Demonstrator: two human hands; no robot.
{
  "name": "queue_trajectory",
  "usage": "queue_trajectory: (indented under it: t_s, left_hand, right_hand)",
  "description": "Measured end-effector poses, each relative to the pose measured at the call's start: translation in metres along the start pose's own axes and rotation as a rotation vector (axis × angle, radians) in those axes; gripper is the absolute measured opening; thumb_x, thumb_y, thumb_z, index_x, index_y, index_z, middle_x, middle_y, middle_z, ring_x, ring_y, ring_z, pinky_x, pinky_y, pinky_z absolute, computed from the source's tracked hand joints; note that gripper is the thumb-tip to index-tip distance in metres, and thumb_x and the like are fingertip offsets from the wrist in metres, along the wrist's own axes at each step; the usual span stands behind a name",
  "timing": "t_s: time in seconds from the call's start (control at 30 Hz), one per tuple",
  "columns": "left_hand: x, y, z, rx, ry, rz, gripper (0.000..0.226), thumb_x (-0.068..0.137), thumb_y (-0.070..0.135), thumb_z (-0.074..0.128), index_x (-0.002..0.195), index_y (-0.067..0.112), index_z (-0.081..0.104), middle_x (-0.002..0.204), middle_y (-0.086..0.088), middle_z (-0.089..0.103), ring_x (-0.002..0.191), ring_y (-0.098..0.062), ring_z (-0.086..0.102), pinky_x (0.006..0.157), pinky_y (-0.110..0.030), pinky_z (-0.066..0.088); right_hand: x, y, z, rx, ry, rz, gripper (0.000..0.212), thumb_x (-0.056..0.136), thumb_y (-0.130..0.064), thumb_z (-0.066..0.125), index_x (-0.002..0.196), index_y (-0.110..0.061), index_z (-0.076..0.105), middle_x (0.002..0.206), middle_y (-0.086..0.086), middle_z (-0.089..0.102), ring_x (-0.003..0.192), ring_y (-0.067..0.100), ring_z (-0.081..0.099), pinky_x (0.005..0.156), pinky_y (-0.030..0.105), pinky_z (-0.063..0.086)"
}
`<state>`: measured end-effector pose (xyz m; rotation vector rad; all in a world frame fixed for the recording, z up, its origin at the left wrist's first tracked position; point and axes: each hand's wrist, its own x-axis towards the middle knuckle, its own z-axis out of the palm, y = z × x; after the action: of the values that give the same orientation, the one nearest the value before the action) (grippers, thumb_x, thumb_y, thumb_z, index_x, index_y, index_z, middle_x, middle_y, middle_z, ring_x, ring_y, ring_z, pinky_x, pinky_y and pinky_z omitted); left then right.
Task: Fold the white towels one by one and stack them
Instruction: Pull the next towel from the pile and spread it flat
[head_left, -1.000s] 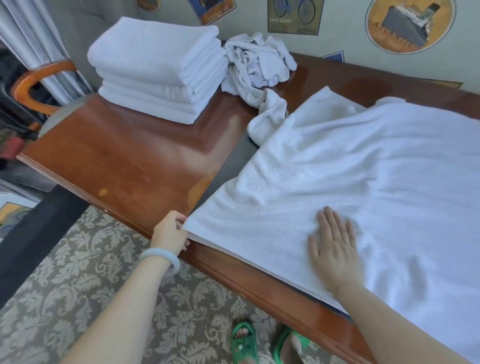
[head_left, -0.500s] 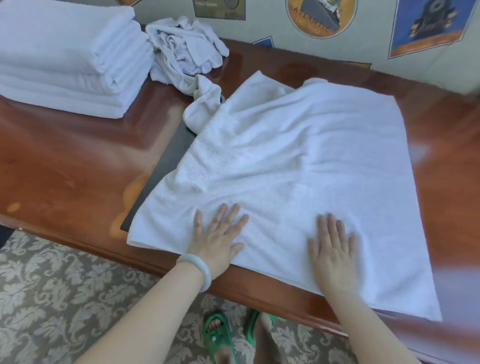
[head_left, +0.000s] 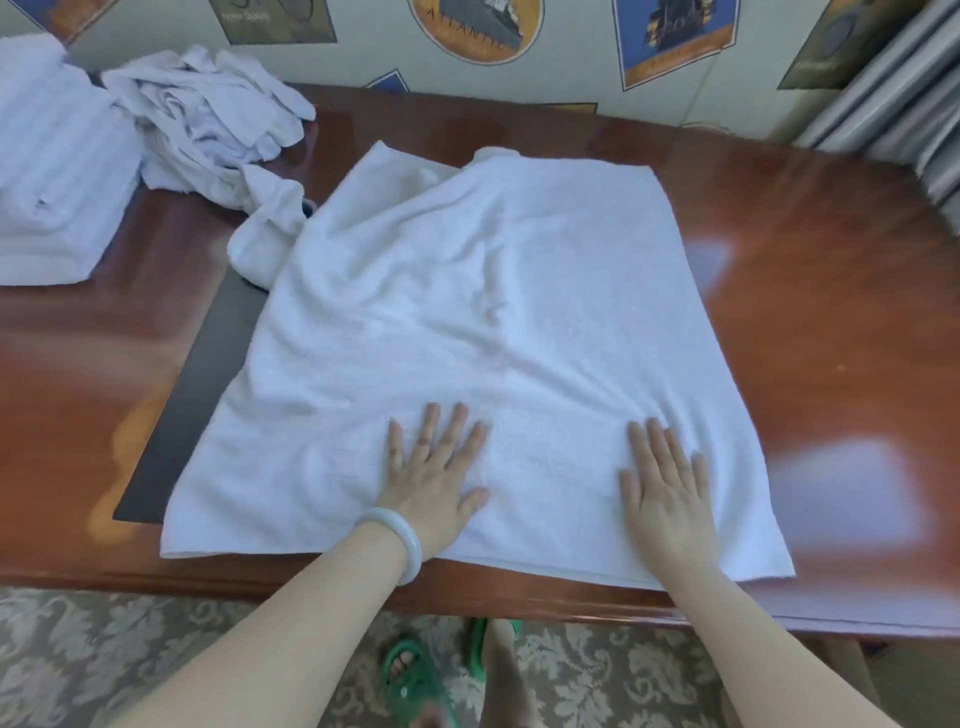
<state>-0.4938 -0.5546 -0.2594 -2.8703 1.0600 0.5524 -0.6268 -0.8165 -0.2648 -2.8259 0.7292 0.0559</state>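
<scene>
Green sandals (head_left: 410, 680) stand on patterned carpet (head_left: 78, 649) below the table edge. On the brown table (head_left: 831, 338), the left hand (head_left: 434, 467), with a pale bangle (head_left: 405, 540) at the wrist, lies flat with fingers spread on the white towel (head_left: 493, 312) near its front edge; the right hand (head_left: 665, 483) presses flat beside it, fingers close together. The towel lies spread and wrinkled, partly over a dark mat (head_left: 202, 384). Further back at left sit crumpled towels (head_left: 208, 124) and a folded stack (head_left: 47, 171).

"ATLANTIC" on the round ship emblem (head_left: 475, 26) on the wall (head_left: 571, 67), straight beyond the left hand (head_left: 434, 483); other lettering illegible.
</scene>
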Motion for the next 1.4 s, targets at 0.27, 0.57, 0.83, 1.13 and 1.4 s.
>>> queue_trajectory:
  t_s: [0.27,0.57,0.83,1.13,1.4]
  left_hand:
    - [-0.004,0.01,-0.023,-0.074,0.036,0.133,0.06,0.105,0.044,0.025,0.157,0.027,0.0,0.162,0.004,-0.024,0.148,-0.017,-0.024,0.121,-0.047,-0.009]
    - [0.009,-0.057,-0.07,-0.388,0.642,-0.247,0.042,0.074,-0.011,0.061,0.11,0.01,0.069,0.118,-0.007,0.063,0.107,-0.032,0.059,0.091,-0.044,0.044]
    - [0.036,-0.175,-0.098,-0.744,0.047,-0.553,0.021,0.086,0.016,0.058,0.105,0.007,0.063,0.095,-0.008,0.064,0.076,-0.022,0.06,0.076,-0.035,0.053]
    - [0.044,-0.191,-0.095,-0.71,0.332,-0.725,0.033,0.094,0.025,0.052,0.067,0.012,0.039,0.065,-0.007,0.041,0.059,-0.02,0.032,0.056,-0.033,0.027]
    - [0.04,-0.213,-0.093,-0.825,0.131,-0.738,0.042,0.09,0.023,0.051,0.067,0.018,0.016,0.059,-0.001,0.016,0.059,-0.019,0.015,0.056,-0.032,0.015]
  right_hand:
    - [-0.024,0.012,-0.031,-0.093,0.135,0.111,0.049,0.092,-0.035,0.043,0.128,-0.008,0.062,0.135,0.013,0.058,0.124,0.036,0.054,0.108,0.061,0.032]
    - [0.046,-0.113,0.016,0.19,0.08,-0.136,0.042,0.098,-0.022,0.043,0.138,-0.017,0.053,0.154,0.018,0.03,0.145,0.036,0.022,0.12,0.047,0.022]
    - [0.046,-0.102,0.017,0.234,0.267,-0.156,0.038,0.083,-0.006,0.053,0.115,-0.014,0.071,0.13,0.015,0.052,0.116,0.037,0.042,0.101,0.046,0.03]
    - [0.056,-0.09,0.022,0.163,0.301,-0.216,0.057,0.086,-0.014,0.035,0.14,-0.007,0.053,0.143,0.014,0.052,0.135,0.025,0.037,0.11,0.043,0.025]
    - [0.059,-0.096,0.021,0.085,0.24,-0.173,0.059,0.086,-0.027,0.034,0.136,-0.005,0.057,0.143,0.014,0.053,0.135,0.028,0.042,0.118,0.043,0.015]
